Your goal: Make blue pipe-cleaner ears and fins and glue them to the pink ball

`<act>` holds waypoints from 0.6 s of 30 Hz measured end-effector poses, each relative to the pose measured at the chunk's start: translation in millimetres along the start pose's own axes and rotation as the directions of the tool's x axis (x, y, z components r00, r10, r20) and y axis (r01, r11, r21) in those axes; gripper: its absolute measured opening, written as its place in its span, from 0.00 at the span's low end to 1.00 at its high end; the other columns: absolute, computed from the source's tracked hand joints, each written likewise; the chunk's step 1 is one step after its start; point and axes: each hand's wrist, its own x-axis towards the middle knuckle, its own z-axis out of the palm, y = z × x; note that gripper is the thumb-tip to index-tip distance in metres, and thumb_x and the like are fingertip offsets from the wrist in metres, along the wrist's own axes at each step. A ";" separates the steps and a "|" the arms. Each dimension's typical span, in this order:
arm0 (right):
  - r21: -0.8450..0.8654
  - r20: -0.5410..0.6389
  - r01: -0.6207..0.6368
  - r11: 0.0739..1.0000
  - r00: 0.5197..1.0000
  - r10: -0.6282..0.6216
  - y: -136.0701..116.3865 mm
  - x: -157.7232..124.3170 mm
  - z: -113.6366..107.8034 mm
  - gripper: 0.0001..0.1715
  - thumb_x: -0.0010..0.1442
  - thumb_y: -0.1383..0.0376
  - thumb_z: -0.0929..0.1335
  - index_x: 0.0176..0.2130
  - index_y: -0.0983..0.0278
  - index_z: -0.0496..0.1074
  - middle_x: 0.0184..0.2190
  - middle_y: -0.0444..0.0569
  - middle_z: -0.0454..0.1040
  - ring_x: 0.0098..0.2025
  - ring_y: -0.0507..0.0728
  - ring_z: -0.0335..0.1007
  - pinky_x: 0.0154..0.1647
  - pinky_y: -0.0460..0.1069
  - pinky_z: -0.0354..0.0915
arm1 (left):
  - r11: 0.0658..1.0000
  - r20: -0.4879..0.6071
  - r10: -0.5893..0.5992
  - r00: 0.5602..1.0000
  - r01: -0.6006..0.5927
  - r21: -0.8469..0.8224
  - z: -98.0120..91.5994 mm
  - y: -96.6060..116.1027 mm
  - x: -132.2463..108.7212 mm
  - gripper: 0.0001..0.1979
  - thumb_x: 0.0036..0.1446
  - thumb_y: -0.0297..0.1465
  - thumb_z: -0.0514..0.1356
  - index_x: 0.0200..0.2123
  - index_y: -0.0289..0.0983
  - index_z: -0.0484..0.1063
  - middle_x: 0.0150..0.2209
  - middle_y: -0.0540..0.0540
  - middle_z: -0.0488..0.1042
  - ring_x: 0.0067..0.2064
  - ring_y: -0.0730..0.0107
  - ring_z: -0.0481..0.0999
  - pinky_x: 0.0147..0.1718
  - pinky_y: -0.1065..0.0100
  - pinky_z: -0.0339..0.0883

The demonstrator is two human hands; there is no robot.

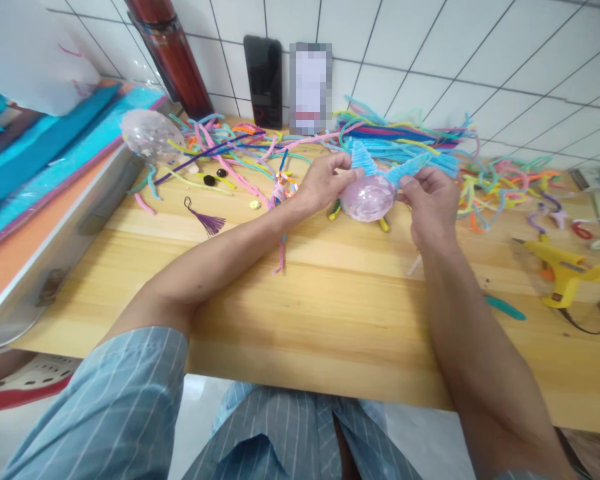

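A clear pinkish ball (pixel 369 199) sits over the wooden table, with two light-blue pipe-cleaner triangles at its top. My left hand (pixel 330 179) pinches the left blue triangle (pixel 363 159) at its lower edge. On the other side, my right hand (pixel 431 197) has thumb and fingers closed on the right blue triangle (pixel 408 169). Yellow pieces (pixel 384 225) poke out beneath the ball. Whether the triangles are fixed to the ball, I cannot tell.
Loose coloured pipe cleaners (pixel 230 157) and a second clear ball (pixel 150 133) lie at the left back. A purple tassel (pixel 207 219) is nearer. On the right rests a yellow glue gun (pixel 560 267). Two phones (pixel 263 83) and a red thermos (pixel 173 57) stand by the tiled wall.
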 end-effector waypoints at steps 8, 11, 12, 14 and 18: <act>0.025 -0.036 -0.002 1.000 0.999 0.003 0.3 0.8 1.0 0.21 0.51 0.49 0.82 0.29 0.55 0.72 0.26 0.40 0.73 0.30 0.56 0.72 0.36 0.57 0.77 | 0.995 0.013 0.041 0.999 -0.039 -0.097 -2.1 -7.8 5.2 0.15 0.68 0.32 0.68 0.29 0.40 0.68 0.28 0.53 0.72 0.29 0.73 0.70 0.33 0.65 0.67; 0.046 -0.034 -0.001 0.999 0.999 0.003 1.8 1.0 1.2 0.21 0.52 0.51 0.82 0.30 0.56 0.72 0.26 0.40 0.73 0.30 0.55 0.70 0.35 0.55 0.75 | 0.993 -0.012 0.028 1.000 -0.029 -0.115 -8.8 -5.2 7.2 0.16 0.69 0.36 0.68 0.29 0.42 0.69 0.26 0.53 0.73 0.31 0.71 0.71 0.35 0.62 0.68; 0.052 -0.036 0.003 0.999 0.999 -0.001 1.9 1.0 1.0 0.21 0.52 0.51 0.81 0.30 0.56 0.71 0.26 0.40 0.72 0.29 0.54 0.69 0.35 0.54 0.75 | 0.994 -0.030 0.024 0.999 -0.028 -0.109 -11.6 -4.6 8.4 0.16 0.69 0.37 0.68 0.29 0.43 0.69 0.25 0.54 0.73 0.31 0.71 0.70 0.35 0.62 0.67; 0.052 -0.039 0.010 0.999 0.999 -0.008 1.5 0.9 0.0 0.22 0.53 0.50 0.81 0.30 0.57 0.70 0.26 0.38 0.70 0.29 0.54 0.69 0.34 0.54 0.74 | 0.998 -0.053 0.004 0.999 -0.007 -0.067 -17.0 -4.3 11.5 0.18 0.68 0.37 0.67 0.27 0.43 0.66 0.22 0.54 0.69 0.28 0.72 0.67 0.33 0.63 0.63; 0.047 -0.039 -0.019 0.999 0.999 0.020 0.4 1.4 -2.5 0.23 0.51 0.48 0.81 0.30 0.55 0.69 0.25 0.39 0.69 0.30 0.56 0.70 0.35 0.57 0.75 | 0.987 -0.003 -0.090 0.996 0.089 0.136 -25.4 -7.2 16.4 0.18 0.65 0.31 0.65 0.24 0.41 0.63 0.20 0.55 0.62 0.25 0.72 0.64 0.29 0.65 0.58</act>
